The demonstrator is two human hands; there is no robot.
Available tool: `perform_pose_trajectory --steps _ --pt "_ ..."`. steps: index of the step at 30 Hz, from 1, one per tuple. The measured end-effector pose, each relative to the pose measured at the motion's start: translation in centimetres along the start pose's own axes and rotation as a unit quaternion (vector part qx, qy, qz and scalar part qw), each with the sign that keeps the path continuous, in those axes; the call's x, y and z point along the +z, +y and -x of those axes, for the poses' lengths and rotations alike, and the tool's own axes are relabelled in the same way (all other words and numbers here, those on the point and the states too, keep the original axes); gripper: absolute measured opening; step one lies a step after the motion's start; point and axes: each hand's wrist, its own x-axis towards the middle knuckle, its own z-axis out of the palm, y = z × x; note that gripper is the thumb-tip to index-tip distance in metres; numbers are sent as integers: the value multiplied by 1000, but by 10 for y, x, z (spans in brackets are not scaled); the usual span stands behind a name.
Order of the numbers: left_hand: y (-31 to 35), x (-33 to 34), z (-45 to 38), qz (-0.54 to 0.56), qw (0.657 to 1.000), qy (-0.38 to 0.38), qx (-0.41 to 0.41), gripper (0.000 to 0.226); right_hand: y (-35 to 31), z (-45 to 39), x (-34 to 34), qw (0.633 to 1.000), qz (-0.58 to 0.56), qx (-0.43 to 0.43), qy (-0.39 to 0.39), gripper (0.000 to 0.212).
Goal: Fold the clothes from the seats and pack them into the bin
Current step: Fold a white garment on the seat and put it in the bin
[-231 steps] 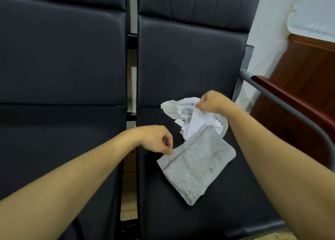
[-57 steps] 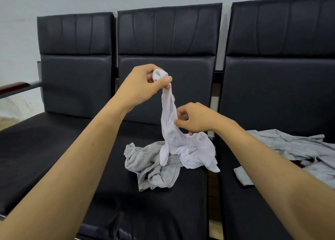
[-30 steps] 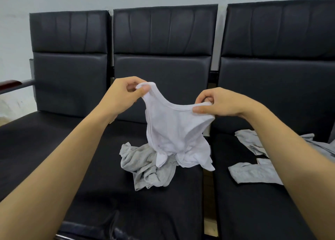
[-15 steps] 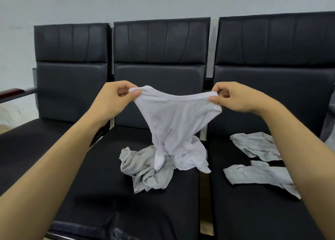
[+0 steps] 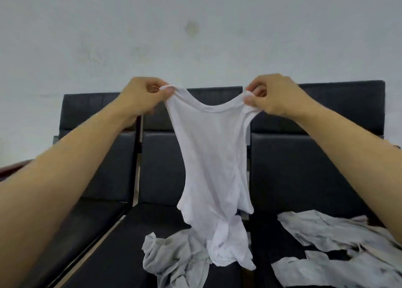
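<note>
A white tank top [image 5: 212, 161] hangs stretched between both hands in front of the middle black seat [image 5: 121, 255]. My left hand [image 5: 143, 96] pinches its left shoulder strap and my right hand [image 5: 272, 96] pinches the right one. The top's lower end is bunched and rests on the seat, touching a crumpled grey garment [image 5: 174, 259]. Another grey garment [image 5: 339, 244] lies spread on the right seat. No bin is in view.
Three black padded seats stand in a row against a pale wall [image 5: 195, 30]. A dark red armrest [image 5: 13, 168] shows at the far left. Narrow gaps separate the seat cushions.
Both hands have lifted the white tank top much higher and pulled it taut by the straps. The view has tilted up toward the wall.
</note>
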Motion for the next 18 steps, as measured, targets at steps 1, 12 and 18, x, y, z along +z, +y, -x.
perform_pose_trajectory --steps 1,12,18 --pt "15 -8 -11 6 1000 15 7 11 -6 -13 -15 1000 9 -9 22 23" --pt "146 -86 -54 89 990 106 21 13 -81 -79 -149 982 -77 -51 166 22" --pt "141 -90 -41 98 991 90 7 14 -78 -69 -141 978 -105 26 176 31"
